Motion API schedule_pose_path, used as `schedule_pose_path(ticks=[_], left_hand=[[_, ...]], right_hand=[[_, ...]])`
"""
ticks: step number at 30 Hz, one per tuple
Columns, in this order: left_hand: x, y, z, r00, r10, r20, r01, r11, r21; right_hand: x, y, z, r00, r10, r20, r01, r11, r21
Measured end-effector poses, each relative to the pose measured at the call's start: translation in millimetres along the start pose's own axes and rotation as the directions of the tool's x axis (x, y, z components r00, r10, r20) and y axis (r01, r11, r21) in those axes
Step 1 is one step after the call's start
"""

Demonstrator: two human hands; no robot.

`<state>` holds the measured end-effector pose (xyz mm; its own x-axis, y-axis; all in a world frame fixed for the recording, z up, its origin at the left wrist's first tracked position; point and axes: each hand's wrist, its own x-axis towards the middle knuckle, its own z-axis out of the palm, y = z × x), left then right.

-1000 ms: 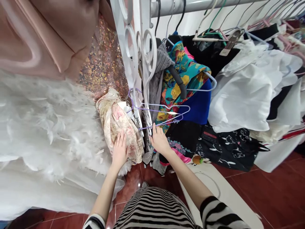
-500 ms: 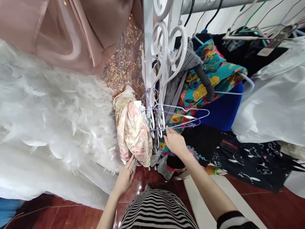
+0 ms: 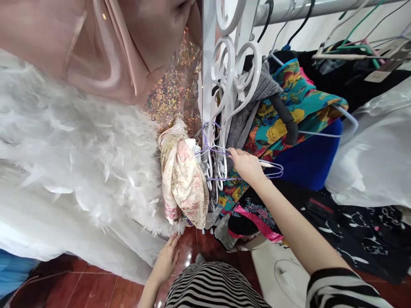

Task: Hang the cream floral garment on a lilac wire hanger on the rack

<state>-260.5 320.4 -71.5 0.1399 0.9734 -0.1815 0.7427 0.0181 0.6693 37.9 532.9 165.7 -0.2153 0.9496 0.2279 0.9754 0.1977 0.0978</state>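
My right hand (image 3: 245,166) reaches across thin wire hangers (image 3: 276,174), purple and pale, that hang on the white scrolled metal stand (image 3: 228,90). Its fingers are curled on the upper wires near the neck. Beside the hangers, on the stand's left, hangs a bunched cream cloth (image 3: 184,179) with a pink floral print. My left hand (image 3: 165,262) is below that cloth, apart from it, near the hem of the white feathered dress (image 3: 109,171). Its fingers are stretched out and it holds nothing.
A dusty-pink satin garment (image 3: 128,38) and sequinned fabric (image 3: 175,81) hang at upper left. To the right, a teal floral garment (image 3: 289,107), a blue cloth (image 3: 316,158) and white fabric (image 3: 375,158) hang under a rail (image 3: 289,12). Red tiles (image 3: 96,284) lie below.
My right hand has moved up from the hangers' lower bar to their upper wires and closed there. My left hand has dropped away from the cream floral cloth. The view has shifted slightly.
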Motion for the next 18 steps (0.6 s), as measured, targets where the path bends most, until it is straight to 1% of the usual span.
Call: schedule_pose_path(ticks=[4, 6, 8, 11, 13, 15, 16, 18], left_hand=[[4, 29, -2, 0.999, 0.035, 0.016, -0.036, 0.999, 0.021], [5, 46, -3, 0.999, 0.047, -0.005, -0.047, 0.998, 0.032], [5, 61, 0, 0.998, 0.058, -0.033, -0.057, 0.998, 0.036], [4, 77, 10, 0.995, 0.094, -0.022, -0.093, 0.994, 0.049], [4, 83, 18, 0.993, 0.116, -0.006, -0.116, 0.992, 0.058], [5, 89, 21, 0.991, 0.136, -0.008, -0.135, 0.989, 0.062], [7, 94, 20, 0.988, 0.151, -0.015, -0.149, 0.986, 0.069], [14, 108, 9, 0.979, 0.198, -0.04, -0.192, 0.975, 0.11]], right_hand=[[-1, 6, -7, 0.993, -0.066, 0.094, 0.068, 0.998, -0.017], [3, 13, -7, 0.986, -0.119, 0.117, 0.12, 0.993, -0.002], [8, 21, -3, 0.976, -0.179, 0.123, 0.177, 0.984, 0.034], [15, 32, 11, 0.954, -0.268, 0.138, 0.253, 0.961, 0.113], [16, 36, 21, 0.943, -0.315, 0.11, 0.301, 0.945, 0.13], [15, 39, 29, 0.941, -0.334, 0.064, 0.325, 0.939, 0.113], [14, 40, 31, 0.941, -0.334, 0.048, 0.327, 0.939, 0.104], [13, 40, 34, 0.942, -0.333, 0.032, 0.328, 0.939, 0.106]])
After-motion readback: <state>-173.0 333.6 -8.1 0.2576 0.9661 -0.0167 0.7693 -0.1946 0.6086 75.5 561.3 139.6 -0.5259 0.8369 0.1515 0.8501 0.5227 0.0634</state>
